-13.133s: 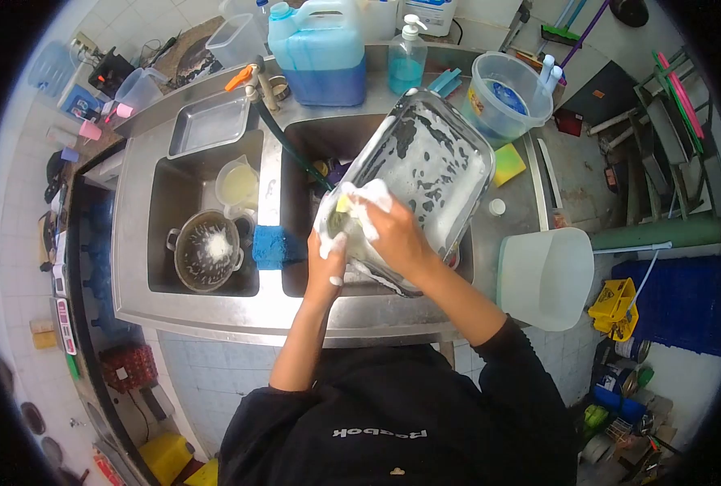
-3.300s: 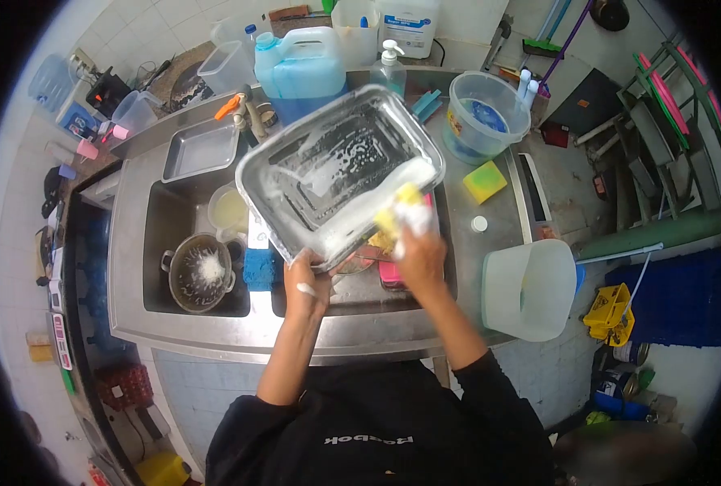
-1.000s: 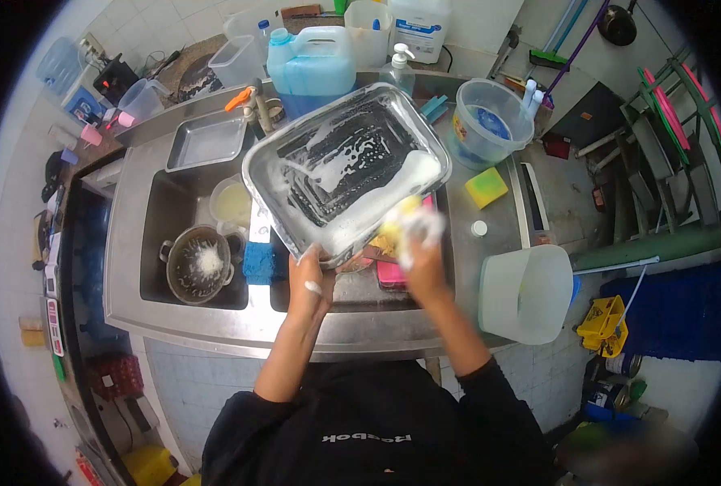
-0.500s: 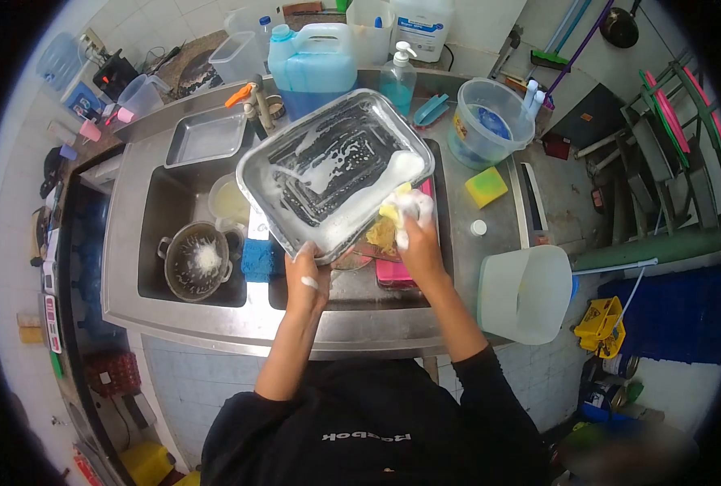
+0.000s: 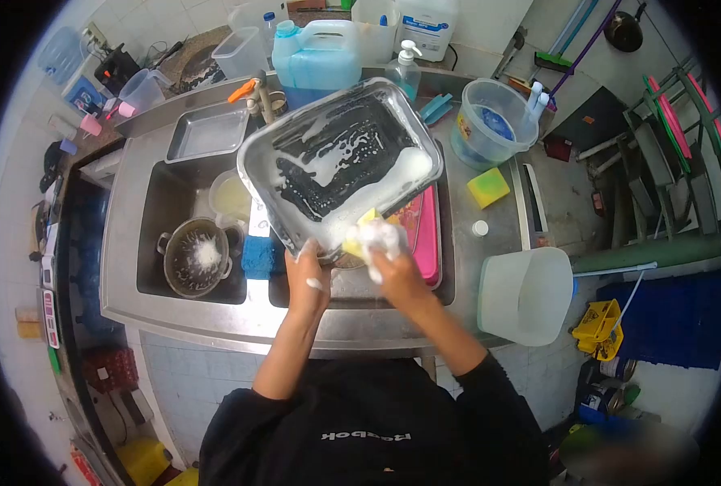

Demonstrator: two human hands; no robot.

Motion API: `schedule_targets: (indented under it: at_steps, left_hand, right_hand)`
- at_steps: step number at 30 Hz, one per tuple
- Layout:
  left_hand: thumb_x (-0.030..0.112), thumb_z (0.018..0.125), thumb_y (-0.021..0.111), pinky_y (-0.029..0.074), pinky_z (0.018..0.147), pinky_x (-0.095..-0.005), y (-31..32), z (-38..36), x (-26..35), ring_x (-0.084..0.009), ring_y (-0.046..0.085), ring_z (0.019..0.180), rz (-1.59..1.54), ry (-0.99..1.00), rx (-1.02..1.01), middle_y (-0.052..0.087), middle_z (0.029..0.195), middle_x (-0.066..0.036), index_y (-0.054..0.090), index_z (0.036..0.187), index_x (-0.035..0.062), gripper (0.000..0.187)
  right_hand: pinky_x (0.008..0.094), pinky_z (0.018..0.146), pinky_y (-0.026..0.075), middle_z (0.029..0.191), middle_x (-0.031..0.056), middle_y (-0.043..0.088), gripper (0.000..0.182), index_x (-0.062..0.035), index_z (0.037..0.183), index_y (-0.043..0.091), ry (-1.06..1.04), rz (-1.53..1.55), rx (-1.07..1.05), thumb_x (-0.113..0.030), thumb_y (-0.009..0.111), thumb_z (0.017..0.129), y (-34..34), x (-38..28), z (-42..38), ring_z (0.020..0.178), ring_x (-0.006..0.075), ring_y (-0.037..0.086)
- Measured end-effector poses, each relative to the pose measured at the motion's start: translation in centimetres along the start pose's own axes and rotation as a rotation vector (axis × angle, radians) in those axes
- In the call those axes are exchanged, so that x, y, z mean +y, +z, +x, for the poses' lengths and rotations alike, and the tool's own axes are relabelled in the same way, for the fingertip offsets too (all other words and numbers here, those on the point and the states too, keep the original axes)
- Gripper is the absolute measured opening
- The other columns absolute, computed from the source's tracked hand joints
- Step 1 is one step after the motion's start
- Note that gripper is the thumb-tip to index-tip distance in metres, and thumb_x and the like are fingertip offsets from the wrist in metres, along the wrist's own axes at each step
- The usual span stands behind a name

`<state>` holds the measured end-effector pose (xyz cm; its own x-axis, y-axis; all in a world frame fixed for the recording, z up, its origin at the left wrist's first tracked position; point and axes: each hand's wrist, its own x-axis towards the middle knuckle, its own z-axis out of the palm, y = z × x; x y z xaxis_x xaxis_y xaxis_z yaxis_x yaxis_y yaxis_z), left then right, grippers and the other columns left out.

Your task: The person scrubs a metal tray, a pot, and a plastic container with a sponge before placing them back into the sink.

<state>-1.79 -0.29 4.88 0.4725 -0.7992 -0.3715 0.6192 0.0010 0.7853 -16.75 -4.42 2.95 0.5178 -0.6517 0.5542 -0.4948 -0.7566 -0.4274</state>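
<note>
In the frame's centre, a tray [image 5: 328, 190] tilts over the sink [image 5: 352, 296], its lower corner gripped by the left hand [image 5: 306, 279], the right hand [image 5: 401, 279] clutching a sponge [image 5: 352, 245] at its lower edge, where slick foam [image 5: 413, 166] could make it slip.

Left hand [image 5: 306, 277] curled, foam-spotted — right hand [image 5: 399, 279] foam-coated, clenched, near it — forearms [image 5: 286, 356] bare, slanting inward.

White lettering [image 5: 366, 436], upside down in this view, spells "Reebok" across the black top [image 5: 368, 397] between the left hand [image 5: 305, 277] and the wearer's body, while print on the white canister [image 5: 430, 44], well beyond the right hand [image 5: 394, 271], is too small to read.
</note>
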Motion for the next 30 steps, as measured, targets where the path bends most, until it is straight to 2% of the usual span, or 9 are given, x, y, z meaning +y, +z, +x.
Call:
schedule_targets:
  at_steps: [1,3,5,8,11,17,21,28,30]
  left_hand:
    - [0.004,0.083,0.042,0.049,0.069,-0.0349,0.5,-0.6,0.1,-0.0190,0.053,0.081,0.023,0.022,0.036,0.049,0.091,-0.010,0.039,0.110,-0.0023,0.028]
    - [0.005,0.084,0.043,0.046,0.070,-0.0306,0.2,-1.1,-0.2,-0.0165,0.051,0.081,0.097,0.064,0.074,0.049,0.094,-0.009,0.040,0.113,-0.0007,0.030]
    - [0.005,0.084,0.043,0.045,0.073,-0.0302,-0.4,-0.7,-1.1,-0.0159,0.051,0.083,0.198,0.110,0.064,0.050,0.096,-0.009,0.041,0.114,0.0001,0.030]
    - [0.004,0.085,0.041,0.043,0.078,-0.0291,1.1,-1.1,-1.4,-0.0146,0.051,0.089,0.349,0.320,0.003,0.051,0.101,-0.010,0.041,0.117,-0.0001,0.033]
    - [0.004,0.085,0.041,0.040,0.084,-0.0299,0.5,-0.3,-1.3,-0.0155,0.050,0.093,0.258,0.132,-0.031,0.051,0.106,-0.012,0.038,0.121,-0.0011,0.037]
    - [0.003,0.082,0.039,0.037,0.088,-0.0295,-0.8,-0.4,-1.9,-0.0189,0.050,0.094,0.409,0.281,-0.020,0.053,0.106,-0.014,0.038,0.123,-0.0032,0.041]
    - [0.001,0.080,0.038,0.036,0.088,-0.0284,-0.1,0.2,-2.6,-0.0200,0.050,0.097,0.528,0.467,-0.063,0.053,0.106,-0.014,0.040,0.121,-0.0043,0.042]
    - [0.001,0.084,0.036,0.051,0.075,-0.0369,-0.1,1.3,-1.4,-0.0247,0.055,0.094,0.067,0.090,0.059,0.049,0.107,-0.016,0.034,0.121,-0.0030,0.038]
    - [0.001,0.083,0.037,0.054,0.072,-0.0475,-0.2,1.1,-0.9,-0.0296,0.055,0.095,-0.060,0.040,-0.005,0.048,0.106,-0.016,0.032,0.120,-0.0033,0.038]
  right_hand:
    - [0.0415,0.086,0.046,0.112,0.0261,0.049,0.027,0.0049,0.100,0.058,-0.014,-0.006,-0.028,0.002,0.059,0.072,-0.3,0.7,0.0,0.101,0.0378,0.051]
    - [0.0392,0.081,0.048,0.103,0.0237,0.052,0.031,0.0022,0.105,0.056,0.551,-0.064,-0.305,0.001,0.055,0.074,-2.5,1.8,1.9,0.095,0.0315,0.055]
    - [0.0396,0.079,0.048,0.102,0.0224,0.052,0.033,0.0015,0.106,0.057,0.411,-0.022,-0.018,0.001,0.057,0.072,-2.9,4.5,3.0,0.093,0.0345,0.054]
    - [0.0415,0.081,0.046,0.105,0.0210,0.052,0.036,0.0018,0.106,0.056,0.348,-0.003,-0.195,0.002,0.059,0.069,0.2,1.2,1.9,0.095,0.0379,0.051]
    - [0.0432,0.084,0.043,0.109,0.0210,0.051,0.038,0.0018,0.105,0.057,0.096,0.220,-0.157,0.002,0.061,0.067,-0.2,-1.9,1.3,0.100,0.0412,0.047]
    - [0.0442,0.090,0.040,0.107,0.0274,0.051,0.037,0.0030,0.106,0.056,0.583,-0.026,-0.296,0.002,0.059,0.070,-1.0,7.6,1.9,0.107,0.0417,0.044]
    - [0.0439,0.092,0.038,0.110,0.0266,0.049,0.037,0.0045,0.104,0.056,0.482,0.032,-0.339,0.004,0.058,0.068,2.3,5.2,1.4,0.108,0.0407,0.044]
    - [0.0477,0.095,0.036,0.119,0.0259,0.043,0.035,0.0083,0.100,0.054,-0.125,-0.155,0.042,0.003,0.059,0.066,4.6,2.4,-3.0,0.113,0.0418,0.038]
    - [0.0485,0.096,0.035,0.118,0.0264,0.045,0.034,0.0088,0.100,0.056,0.248,0.002,0.071,0.002,0.059,0.068,4.2,4.6,-2.7,0.116,0.0418,0.036]
